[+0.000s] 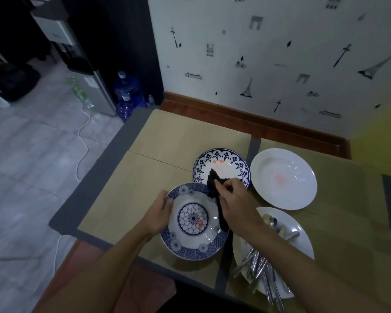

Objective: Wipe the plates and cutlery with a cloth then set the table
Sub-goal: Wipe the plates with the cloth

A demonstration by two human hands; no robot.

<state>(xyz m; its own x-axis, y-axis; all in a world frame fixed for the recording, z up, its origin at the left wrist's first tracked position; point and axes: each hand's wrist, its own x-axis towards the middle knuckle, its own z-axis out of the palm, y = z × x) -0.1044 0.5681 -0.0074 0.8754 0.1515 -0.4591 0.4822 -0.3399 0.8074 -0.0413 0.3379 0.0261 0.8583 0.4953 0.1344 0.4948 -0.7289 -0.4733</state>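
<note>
My left hand (159, 213) grips the left rim of a blue-patterned deep plate (193, 242) with a flower centre and a small red smear. My right hand (233, 199) holds a dark cloth (212, 184) bunched over that plate's right rim, the cloth hanging down along the rim. Behind it lies a second blue-rimmed plate (224, 163) with orange smears. To the right sits a plain white deep plate (283, 179) with a pink stain. A white plate (303, 247) at the near right carries several spoons and forks (261, 265).
The table (167, 141) is tan with grey edging and stands against a patterned wall. Left of it are a tiled floor, a white cable, two blue water bottles (128, 91) and a water dispenser (77, 53).
</note>
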